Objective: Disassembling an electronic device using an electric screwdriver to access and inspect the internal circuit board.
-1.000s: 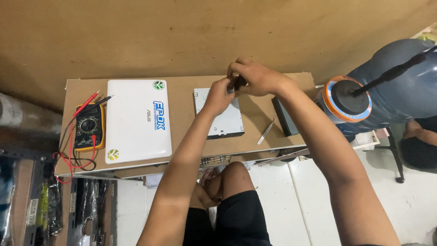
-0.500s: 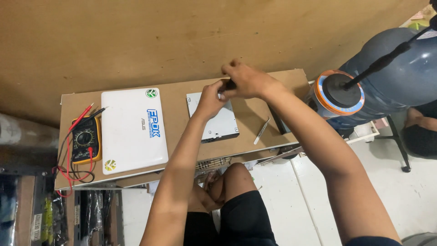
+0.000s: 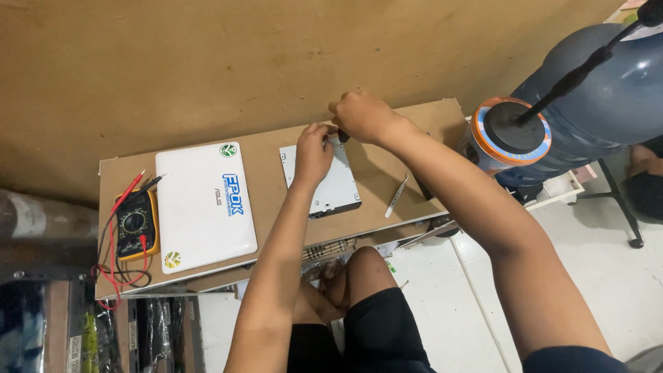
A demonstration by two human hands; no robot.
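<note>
A flat silver metal drive unit (image 3: 331,186) lies on the wooden workbench (image 3: 269,173). My left hand (image 3: 314,150) rests on its far left corner, fingers curled against it. My right hand (image 3: 360,116) is closed around a dark-handled screwdriver (image 3: 343,137) held upright at the drive's far edge, beside the left hand. The tool's tip is hidden between the hands.
A closed white laptop (image 3: 204,204) sits left of the drive. A yellow multimeter (image 3: 136,224) with red and black leads lies at the bench's left end. Metal tweezers (image 3: 396,195) lie right of the drive. A large blue water jug (image 3: 573,103) stands at the right. A brown wall is behind.
The view has shifted slightly; both hands stay at the drive's far edge, with the right hand still gripping the screwdriver.
</note>
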